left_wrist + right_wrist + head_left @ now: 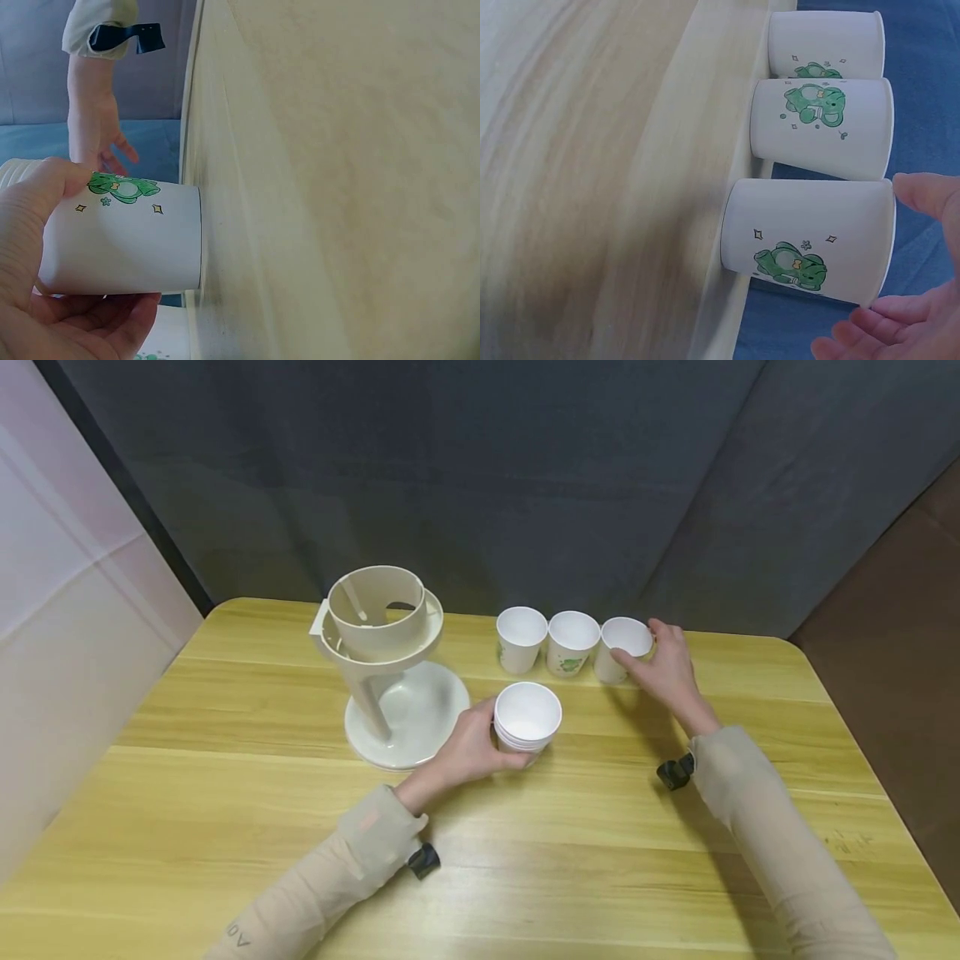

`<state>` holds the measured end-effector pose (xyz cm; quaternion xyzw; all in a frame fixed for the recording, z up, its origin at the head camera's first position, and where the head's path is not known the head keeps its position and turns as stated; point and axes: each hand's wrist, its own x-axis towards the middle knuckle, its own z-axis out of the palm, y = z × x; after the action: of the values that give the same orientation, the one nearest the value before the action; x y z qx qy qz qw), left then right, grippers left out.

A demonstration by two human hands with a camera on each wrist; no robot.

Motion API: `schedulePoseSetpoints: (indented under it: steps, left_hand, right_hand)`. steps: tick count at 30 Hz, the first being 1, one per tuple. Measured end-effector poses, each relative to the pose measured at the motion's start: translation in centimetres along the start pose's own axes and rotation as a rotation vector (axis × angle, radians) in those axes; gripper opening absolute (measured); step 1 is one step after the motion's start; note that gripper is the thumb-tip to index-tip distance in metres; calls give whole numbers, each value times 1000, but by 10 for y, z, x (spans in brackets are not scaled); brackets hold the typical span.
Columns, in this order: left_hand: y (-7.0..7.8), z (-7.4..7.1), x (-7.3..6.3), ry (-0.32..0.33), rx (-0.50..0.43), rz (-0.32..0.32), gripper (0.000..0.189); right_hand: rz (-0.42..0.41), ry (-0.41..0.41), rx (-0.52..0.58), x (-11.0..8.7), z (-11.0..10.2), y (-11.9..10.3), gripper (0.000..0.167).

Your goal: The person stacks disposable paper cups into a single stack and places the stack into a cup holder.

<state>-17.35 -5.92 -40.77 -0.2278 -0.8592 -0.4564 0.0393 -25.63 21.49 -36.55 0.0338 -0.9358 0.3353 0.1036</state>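
Observation:
My left hand [468, 747] grips a stack of white paper cups [528, 712] near the middle of the table, thumb on the near side. In the left wrist view the outermost cup [127, 240] bears a green cartoon print. Farther back, three single paper cups stand upright in a row: a left cup [521, 639], a middle cup [572, 645] and a right cup [622, 647]. My right hand [667, 670] pinches the right cup at its rim, thumb and fingertips [889, 306] on opposite sides. Green bear prints show on the row in the right wrist view.
A cream plastic stand [381, 647] with an upright ring holder and round base [423, 714] is left of the cups. The wooden table [600, 860] ends at the back against a dark curtain [465, 485]. Black straps [677, 772] hang at both cuffs.

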Motion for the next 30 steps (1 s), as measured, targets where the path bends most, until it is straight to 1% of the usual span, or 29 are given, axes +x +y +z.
schedulePoseSetpoints:
  steps: [9,15,23,30]
  left_hand:
    - [-1,0,1,0,-3,7,73]
    - [-1,0,1,-7,0,4,74]
    - [0,-1,0,-10,6,-7,74]
    - [0,-1,0,-7,1,-2,74]
  right_hand:
    - [55,-25,-21,8,-1,2,80]
    - [45,-39,-48,12,0,1,79]
    - [78,-52,-47,12,0,0,82]
    - [81,-49,-43,12,-1,2,81]
